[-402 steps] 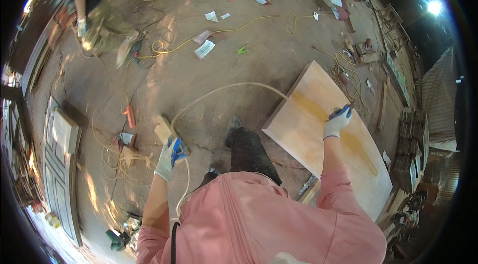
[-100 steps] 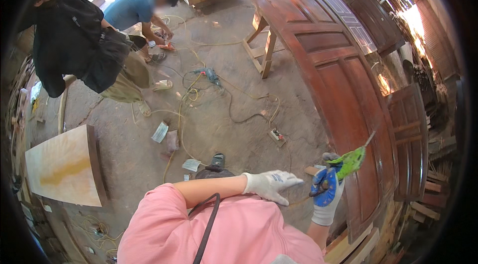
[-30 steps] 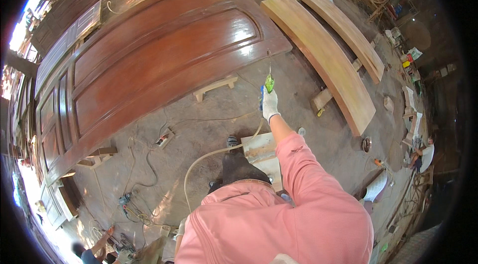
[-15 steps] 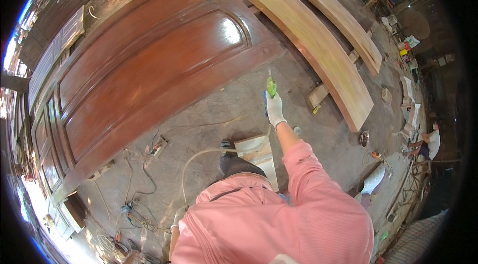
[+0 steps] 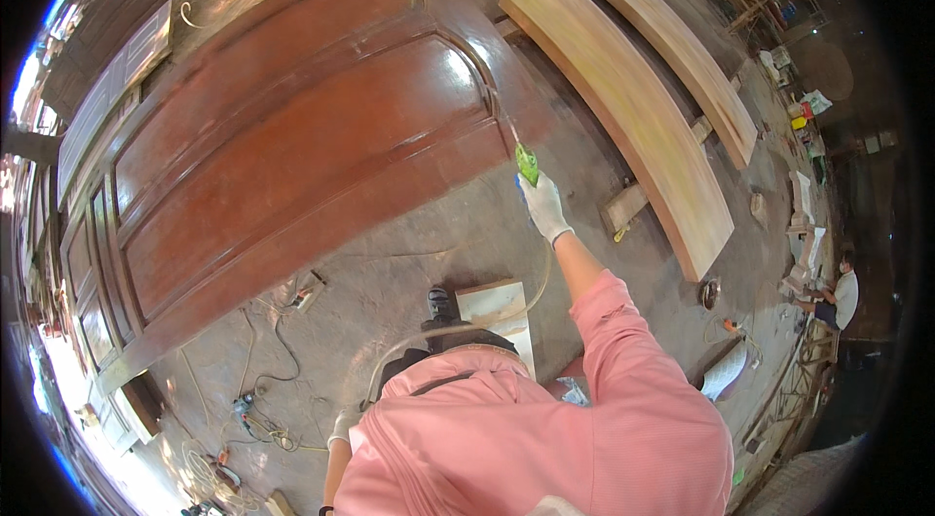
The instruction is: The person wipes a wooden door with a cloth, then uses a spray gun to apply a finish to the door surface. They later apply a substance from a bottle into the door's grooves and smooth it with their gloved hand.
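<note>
My right hand, in a white glove, is stretched forward and closed round a green air blow gun. The gun's thin nozzle points away from me, over the near right end of a large glossy reddish-brown wooden door with raised panels. From the gun a pale hose loops back across my legs toward my left side. There my gloved left hand is low beside my hip, closed at the hose; my sleeve partly hides its fingers.
Two curved pale planks lie on wooden blocks at the right. A white board is by my foot. Cords and a power tool lie on the floor at lower left. A person sits at the far right.
My right hand and the air blow gun have tilted left, bringing the nozzle over the door's edge. The hose now bows out more below my right hand. My left hand stays low.
</note>
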Action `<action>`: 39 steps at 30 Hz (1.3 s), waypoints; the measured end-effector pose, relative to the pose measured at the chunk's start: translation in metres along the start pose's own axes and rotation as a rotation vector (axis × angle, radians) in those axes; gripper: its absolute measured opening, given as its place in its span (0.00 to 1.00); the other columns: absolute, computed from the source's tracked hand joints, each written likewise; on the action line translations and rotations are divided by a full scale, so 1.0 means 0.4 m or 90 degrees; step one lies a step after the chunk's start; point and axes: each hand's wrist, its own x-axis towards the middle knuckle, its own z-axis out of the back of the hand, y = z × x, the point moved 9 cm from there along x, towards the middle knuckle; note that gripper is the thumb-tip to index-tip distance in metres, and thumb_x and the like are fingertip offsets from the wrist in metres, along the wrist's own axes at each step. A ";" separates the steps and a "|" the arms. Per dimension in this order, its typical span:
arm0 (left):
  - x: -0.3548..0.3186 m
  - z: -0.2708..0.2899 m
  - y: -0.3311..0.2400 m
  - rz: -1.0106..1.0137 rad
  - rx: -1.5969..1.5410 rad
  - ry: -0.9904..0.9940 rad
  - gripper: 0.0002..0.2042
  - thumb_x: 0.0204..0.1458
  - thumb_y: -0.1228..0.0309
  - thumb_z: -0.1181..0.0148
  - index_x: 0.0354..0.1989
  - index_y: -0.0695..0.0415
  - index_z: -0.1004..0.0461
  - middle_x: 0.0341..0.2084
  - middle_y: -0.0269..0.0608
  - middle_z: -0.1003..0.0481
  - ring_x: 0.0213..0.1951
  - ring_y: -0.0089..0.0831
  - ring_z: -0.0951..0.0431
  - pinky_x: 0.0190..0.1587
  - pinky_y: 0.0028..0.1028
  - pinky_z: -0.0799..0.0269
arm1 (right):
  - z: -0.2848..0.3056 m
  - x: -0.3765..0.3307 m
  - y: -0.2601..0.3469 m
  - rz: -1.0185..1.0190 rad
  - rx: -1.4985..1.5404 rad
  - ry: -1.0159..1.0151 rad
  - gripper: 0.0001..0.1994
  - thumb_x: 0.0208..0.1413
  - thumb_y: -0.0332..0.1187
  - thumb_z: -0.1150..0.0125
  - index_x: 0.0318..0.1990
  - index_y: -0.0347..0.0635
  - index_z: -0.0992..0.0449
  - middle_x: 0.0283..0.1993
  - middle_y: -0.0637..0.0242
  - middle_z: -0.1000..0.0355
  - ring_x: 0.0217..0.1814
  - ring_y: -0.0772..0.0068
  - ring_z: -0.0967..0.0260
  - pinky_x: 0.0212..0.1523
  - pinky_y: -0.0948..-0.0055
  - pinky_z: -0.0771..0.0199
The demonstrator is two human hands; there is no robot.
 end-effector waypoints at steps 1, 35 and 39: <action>0.006 0.002 -0.012 -0.003 0.000 -0.002 0.15 0.58 0.58 0.43 0.44 0.55 0.20 0.37 0.53 0.20 0.41 0.45 0.19 0.43 0.42 0.26 | -0.004 0.017 0.026 -0.001 0.016 0.012 0.15 0.64 0.41 0.41 0.40 0.36 0.23 0.25 0.60 0.27 0.26 0.64 0.28 0.29 0.61 0.32; 0.199 0.740 -0.422 -0.106 -0.146 -0.222 0.12 0.64 0.62 0.47 0.44 0.53 0.19 0.21 0.45 0.24 0.22 0.36 0.23 0.28 0.36 0.30 | -0.310 0.553 0.460 -0.169 0.175 0.001 0.15 0.62 0.44 0.42 0.31 0.42 0.28 0.18 0.71 0.34 0.13 0.73 0.37 0.12 0.67 0.33; 0.262 0.865 -0.498 -0.075 -0.208 -0.230 0.13 0.65 0.61 0.49 0.38 0.53 0.19 0.20 0.43 0.24 0.22 0.34 0.23 0.30 0.36 0.29 | -0.337 0.645 0.499 -0.152 0.146 -0.011 0.16 0.62 0.44 0.43 0.29 0.41 0.27 0.18 0.69 0.33 0.14 0.71 0.35 0.12 0.66 0.31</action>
